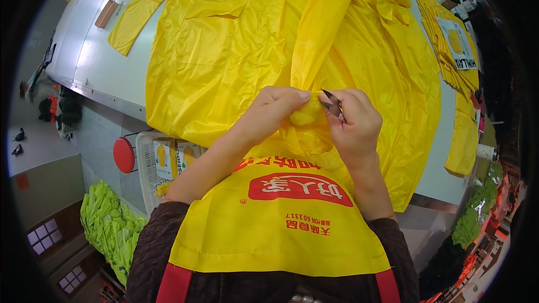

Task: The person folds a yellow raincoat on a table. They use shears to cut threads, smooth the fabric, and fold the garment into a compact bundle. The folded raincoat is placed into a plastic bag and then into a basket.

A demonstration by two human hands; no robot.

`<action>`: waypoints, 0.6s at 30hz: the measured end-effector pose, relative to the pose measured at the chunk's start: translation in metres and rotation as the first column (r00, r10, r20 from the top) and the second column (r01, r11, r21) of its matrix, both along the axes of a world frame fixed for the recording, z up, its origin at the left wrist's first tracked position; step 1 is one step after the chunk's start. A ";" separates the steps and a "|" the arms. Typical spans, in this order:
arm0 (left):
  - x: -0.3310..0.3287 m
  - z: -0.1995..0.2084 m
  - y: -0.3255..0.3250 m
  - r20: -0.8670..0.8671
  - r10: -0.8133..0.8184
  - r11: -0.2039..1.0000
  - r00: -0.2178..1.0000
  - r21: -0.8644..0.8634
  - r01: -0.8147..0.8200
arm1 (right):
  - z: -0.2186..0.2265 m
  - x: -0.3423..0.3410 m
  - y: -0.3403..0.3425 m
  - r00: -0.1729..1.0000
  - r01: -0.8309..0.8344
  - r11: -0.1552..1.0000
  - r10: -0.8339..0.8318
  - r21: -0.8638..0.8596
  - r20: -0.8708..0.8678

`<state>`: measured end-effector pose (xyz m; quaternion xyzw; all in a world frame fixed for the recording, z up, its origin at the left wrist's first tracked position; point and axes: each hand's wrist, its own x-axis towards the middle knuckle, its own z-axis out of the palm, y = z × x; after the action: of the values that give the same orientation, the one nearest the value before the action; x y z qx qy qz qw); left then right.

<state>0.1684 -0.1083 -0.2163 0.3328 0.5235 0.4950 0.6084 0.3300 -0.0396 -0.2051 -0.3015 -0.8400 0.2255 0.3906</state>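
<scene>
A large yellow raincoat-like garment [213, 67] of thin, shiny material lies spread in front of me. One sleeve [321, 25] runs down its middle toward my hands. My left hand [268, 113] is closed, pinching the edge of the sleeve's near end between thumb and fingers. In my closed right hand [356, 126] is a small pair of thread snips [332, 104]. Their dark, pointed blades stick out by the thumb, close to the pinched edge. Whether the blades touch the cloth or a thread, I cannot tell.
The pale worktable [106, 73] carries a folded yellow piece [137, 19] and a brown block [106, 13] at left. Stacked yellow garments [435, 28] lie at right. Below the left edge are a red round stool [124, 155], a white basket [147, 174] with packages, and green garments [109, 224].
</scene>
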 end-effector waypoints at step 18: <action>0.025 0.015 -0.008 -0.038 0.104 0.987 0.994 0.128 -0.098 | 0.003 0.010 -0.010 0.977 -0.120 0.992 0.110 -0.045 -0.185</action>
<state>0.1932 -0.1163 -0.2013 0.3543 0.5208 0.5498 0.5486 0.3404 -0.0494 -0.2016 -0.2414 -0.8100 0.2979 0.4436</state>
